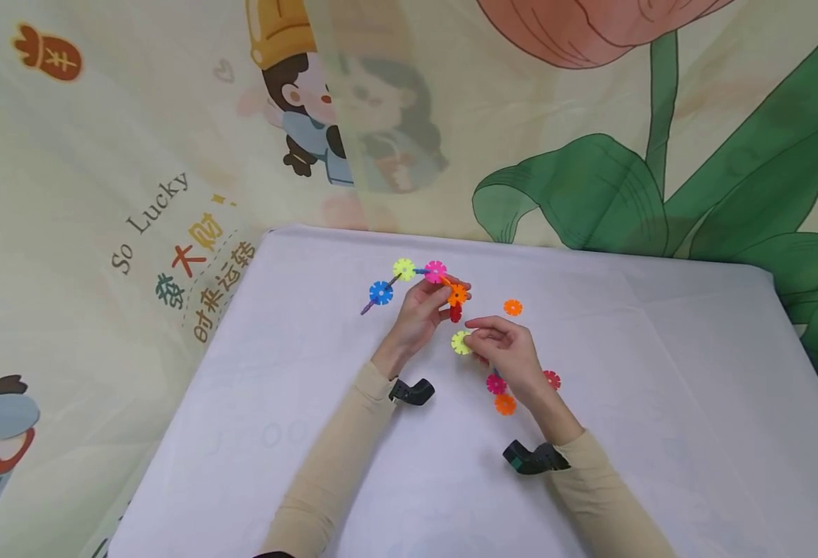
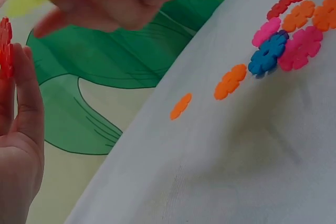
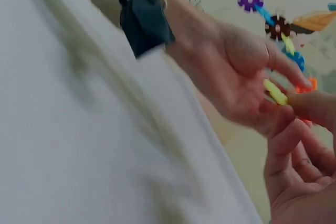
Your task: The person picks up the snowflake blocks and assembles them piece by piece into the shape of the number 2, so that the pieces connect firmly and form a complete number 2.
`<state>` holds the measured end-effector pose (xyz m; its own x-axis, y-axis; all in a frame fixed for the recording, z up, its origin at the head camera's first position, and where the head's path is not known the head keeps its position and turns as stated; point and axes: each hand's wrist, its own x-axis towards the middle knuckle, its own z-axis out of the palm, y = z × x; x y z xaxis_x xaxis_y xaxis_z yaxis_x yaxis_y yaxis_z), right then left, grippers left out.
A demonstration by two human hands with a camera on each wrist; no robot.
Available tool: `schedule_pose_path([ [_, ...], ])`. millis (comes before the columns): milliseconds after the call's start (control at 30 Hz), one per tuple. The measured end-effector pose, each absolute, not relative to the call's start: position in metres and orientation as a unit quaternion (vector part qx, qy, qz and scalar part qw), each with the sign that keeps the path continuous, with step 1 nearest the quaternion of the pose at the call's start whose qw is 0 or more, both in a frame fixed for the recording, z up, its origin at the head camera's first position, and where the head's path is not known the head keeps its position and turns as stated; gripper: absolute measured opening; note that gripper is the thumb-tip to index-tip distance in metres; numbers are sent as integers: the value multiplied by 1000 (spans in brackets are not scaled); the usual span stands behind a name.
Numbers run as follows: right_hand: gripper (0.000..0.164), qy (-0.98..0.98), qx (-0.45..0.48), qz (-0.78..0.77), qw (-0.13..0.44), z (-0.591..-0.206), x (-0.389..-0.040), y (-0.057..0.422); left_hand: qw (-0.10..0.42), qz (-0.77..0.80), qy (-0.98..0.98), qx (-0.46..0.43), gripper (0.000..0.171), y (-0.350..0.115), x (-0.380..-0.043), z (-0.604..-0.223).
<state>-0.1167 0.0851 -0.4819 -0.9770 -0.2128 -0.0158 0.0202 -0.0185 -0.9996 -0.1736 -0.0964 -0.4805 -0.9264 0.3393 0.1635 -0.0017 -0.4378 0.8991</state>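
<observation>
My left hand [image 1: 415, 316] holds a chain of slotted plastic flower discs above the table. Out to the left, the chain runs through a pink disc [image 1: 436, 271], a yellow-green disc [image 1: 404, 269] and a blue disc [image 1: 381, 292]. An orange disc [image 1: 458, 294] and a red disc [image 1: 456, 313] sit at the left fingers; the red one stands edge-on in the left wrist view. Just below and to the right, my right hand [image 1: 515, 358] pinches a loose yellow-green disc [image 3: 275, 93] between thumb and finger. That disc is close to the chain's red end.
Loose discs lie on the white-covered table [image 1: 660, 434]: one orange disc [image 1: 512, 308] beyond the right hand, and several pink, orange, red and blue discs [image 2: 266, 55] beneath it, partly hidden in the head view. A printed cloth [image 1: 576, 194] hangs behind the table.
</observation>
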Motion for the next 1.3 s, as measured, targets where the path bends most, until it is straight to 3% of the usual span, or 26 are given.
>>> schedule_pose_path([
  [233,28,659,-31,-751,31,-472,-115,69,93,826,530,167,24,-93,-174,-480],
  [500,22,658,-17,-751,-48,-470,-116,62,119,790,575,176,25,-96,-173,-477],
  [833,25,631,-10,-774,-52,-473,-117,63,118,778,599,149,42,-98,-173,-473],
  [1067,27,620,-16,-783,-46,-477,-116,67,91,811,558,149,28,-99,-175,-469],
  [1300,27,603,2,-797,-36,-474,-117,66,93,817,551,142,27,-99,-177,-467],
])
